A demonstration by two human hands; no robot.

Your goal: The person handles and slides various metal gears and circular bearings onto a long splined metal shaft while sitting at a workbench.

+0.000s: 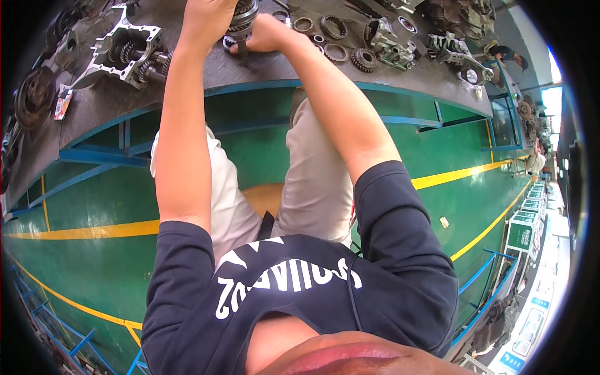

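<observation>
At the top edge of the head view my left hand (209,24) is wrapped round a gear shaft (244,20), a dark metal shaft with stacked toothed gears. The shaft stands roughly upright over the metal workbench (269,70), its narrow end pointing down. My right hand (269,32) is low behind the shaft, with its fingers curled in near a small metal ring (229,42). What those fingers grip is partly hidden by the shaft. The upper part of my left hand is cut off by the picture's edge.
To the left lies an open gearbox housing (128,53) with gears inside. Bearing rings (334,26), a loose gear (364,60) and a metal casing (394,47) lie to the right. Blue frame bars (250,87) run under the bench's front edge. Another person (509,56) is at the far right.
</observation>
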